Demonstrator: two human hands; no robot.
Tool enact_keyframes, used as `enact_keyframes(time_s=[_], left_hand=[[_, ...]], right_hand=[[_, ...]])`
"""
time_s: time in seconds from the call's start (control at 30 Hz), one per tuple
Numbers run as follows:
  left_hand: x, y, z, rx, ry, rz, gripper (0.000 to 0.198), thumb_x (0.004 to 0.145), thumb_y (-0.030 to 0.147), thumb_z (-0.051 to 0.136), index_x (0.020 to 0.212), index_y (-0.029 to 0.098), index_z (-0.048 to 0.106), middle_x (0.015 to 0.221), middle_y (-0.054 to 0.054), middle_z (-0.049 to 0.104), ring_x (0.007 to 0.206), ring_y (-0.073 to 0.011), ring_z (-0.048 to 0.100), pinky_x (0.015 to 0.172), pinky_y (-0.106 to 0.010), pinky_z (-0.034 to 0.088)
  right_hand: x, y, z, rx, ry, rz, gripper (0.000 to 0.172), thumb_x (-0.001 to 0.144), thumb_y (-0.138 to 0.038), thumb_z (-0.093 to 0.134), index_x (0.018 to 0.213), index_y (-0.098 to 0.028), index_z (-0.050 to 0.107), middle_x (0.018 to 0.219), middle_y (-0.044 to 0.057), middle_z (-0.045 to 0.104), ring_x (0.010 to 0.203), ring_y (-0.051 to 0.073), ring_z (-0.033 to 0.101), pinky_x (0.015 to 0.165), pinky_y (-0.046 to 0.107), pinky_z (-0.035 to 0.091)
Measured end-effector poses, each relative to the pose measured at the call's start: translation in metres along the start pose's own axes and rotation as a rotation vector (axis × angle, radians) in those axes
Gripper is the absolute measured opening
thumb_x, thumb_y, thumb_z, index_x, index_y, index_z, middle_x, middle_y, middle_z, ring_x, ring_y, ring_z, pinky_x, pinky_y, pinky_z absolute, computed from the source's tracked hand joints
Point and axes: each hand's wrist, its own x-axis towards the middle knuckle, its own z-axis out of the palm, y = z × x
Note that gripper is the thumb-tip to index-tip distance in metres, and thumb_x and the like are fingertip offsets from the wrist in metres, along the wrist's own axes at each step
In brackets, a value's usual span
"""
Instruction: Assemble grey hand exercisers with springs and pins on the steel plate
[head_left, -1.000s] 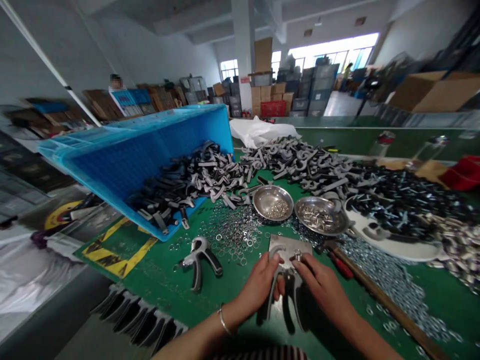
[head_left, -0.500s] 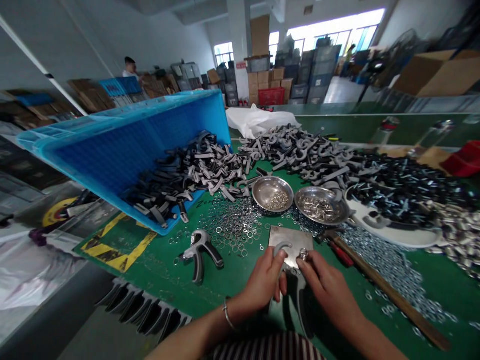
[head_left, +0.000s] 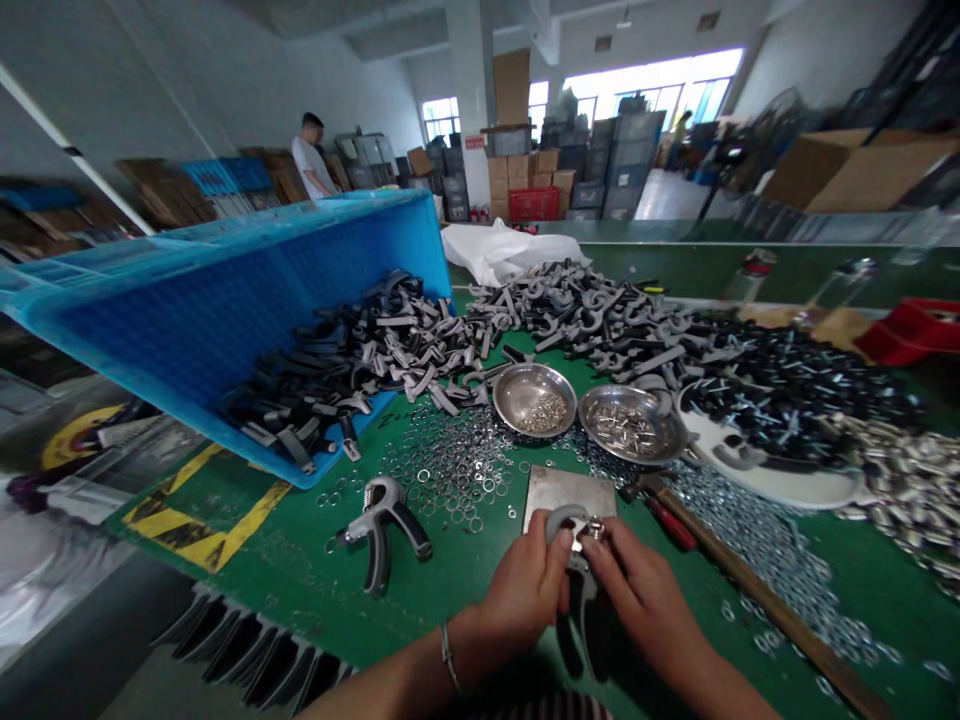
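My left hand (head_left: 525, 585) is closed around a grey hand-grip handle (head_left: 568, 515) with a hooked top, held over the near edge of a flat metal plate (head_left: 551, 488). Close against it, my right hand (head_left: 641, 580) pinches a small shiny metal piece, seemingly a coil spring (head_left: 596, 527), at the hook's right side. Dark handle legs (head_left: 590, 625) hang below my fingers, which partly cover the join. To the left, a hand gripper (head_left: 390, 525) with a spring lies on the green table.
A tilted blue crate (head_left: 225, 290) spills grey handles. Steel bowls (head_left: 510, 395) (head_left: 592, 440) hold small metal parts, with loose rings (head_left: 457, 470) nearby. At right lie a hammer (head_left: 757, 580), a red-handled tool (head_left: 679, 530) and a white tray (head_left: 780, 490). Another person (head_left: 311, 160) stands far behind.
Both hands have come closer together, bringing the metal piece up against the hooked handle. My view has shifted slightly, and the far person now stands more upright.
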Motion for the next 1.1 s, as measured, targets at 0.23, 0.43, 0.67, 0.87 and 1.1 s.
enact_keyframes(time_s=[0.23,0.43,0.67,0.87,1.1], left_hand=[[-0.014,-0.014,-0.004,0.2,0.019,0.088,0.042,0.103,0.046,0.029,0.127,0.017,0.046,0.068,-0.001,0.065,0.054,-0.0171,0.06,0.057,-0.029,0.046],[-0.016,-0.02,-0.005,0.217,0.07,0.173,0.041,0.103,0.044,0.027,0.126,0.018,0.049,0.1,-0.009,0.069,0.082,-0.02,0.066,0.076,-0.033,0.051],[-0.013,-0.005,-0.018,0.512,-0.169,0.233,0.061,0.089,0.067,0.05,0.127,0.019,0.05,0.095,-0.01,0.071,0.082,-0.0263,0.069,0.071,-0.032,0.05],[0.042,-0.005,-0.035,0.763,-0.221,0.258,0.075,0.075,0.077,0.06,0.119,0.016,0.055,0.09,-0.014,0.072,0.078,-0.0317,0.071,0.062,-0.031,0.048],[0.116,0.005,-0.037,1.058,-0.22,0.401,0.06,0.073,0.073,0.066,0.086,0.014,0.068,0.084,-0.019,0.07,0.083,-0.0364,0.069,0.074,-0.041,0.053]], right_hand=[[-0.005,-0.012,-0.012,0.045,-0.233,-0.031,0.027,0.103,-0.043,0.036,0.098,-0.023,0.053,0.084,0.002,0.068,0.078,0.019,0.066,0.07,0.028,0.046],[-0.005,-0.017,-0.015,0.062,-0.269,0.007,0.031,0.104,-0.044,0.033,0.101,-0.023,0.056,0.092,0.005,0.069,0.087,0.02,0.067,0.08,0.031,0.048],[-0.009,-0.013,-0.012,0.087,-0.257,0.059,0.03,0.099,-0.044,0.04,0.099,-0.023,0.061,0.096,0.006,0.072,0.089,0.021,0.067,0.08,0.032,0.052],[0.023,0.02,0.008,-0.128,-0.141,0.04,0.036,0.103,-0.039,0.033,0.101,-0.02,0.063,0.072,0.0,0.071,0.062,0.017,0.066,0.058,0.026,0.05],[0.104,0.079,-0.081,-0.599,-0.022,-0.041,0.024,0.095,-0.029,0.052,0.101,-0.017,0.073,0.104,0.013,0.069,0.106,0.029,0.056,0.09,0.04,0.043]])
